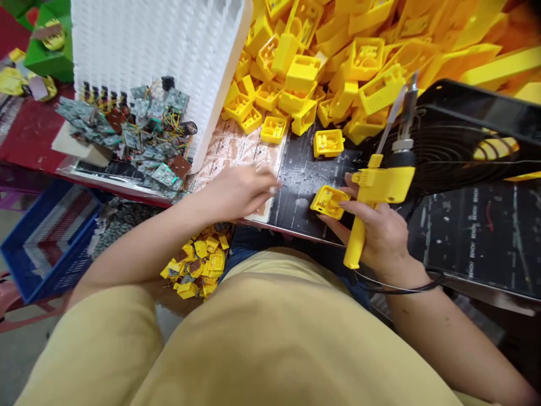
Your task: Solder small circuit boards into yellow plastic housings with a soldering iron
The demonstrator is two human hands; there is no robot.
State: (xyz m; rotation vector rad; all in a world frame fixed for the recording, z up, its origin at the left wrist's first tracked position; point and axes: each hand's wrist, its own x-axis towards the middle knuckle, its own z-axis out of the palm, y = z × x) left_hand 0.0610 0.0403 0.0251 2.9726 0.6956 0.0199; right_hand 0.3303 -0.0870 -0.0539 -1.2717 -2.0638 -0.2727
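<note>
My right hand [384,231] is wrapped around a yellow soldering gun [380,183], whose metal tip and thin feed tube point up and away. The thumb and fingertips of that same hand also touch a small yellow plastic housing [328,202], open side up on the black mat. A second yellow housing [328,143] lies just beyond it. To the left, my left hand [243,192] hovers at the table edge with fingers bent together; whatever they may hold is hidden. Small circuit boards with wires [156,141] form a heap beyond my left forearm.
A large pile of yellow housings [304,73] covers the back. Behind the boards stands a white foam tray [160,39]. A black coil of solder or wire [439,152] sits right of the gun. Below the table are a blue crate [25,270] and more yellow parts [198,265].
</note>
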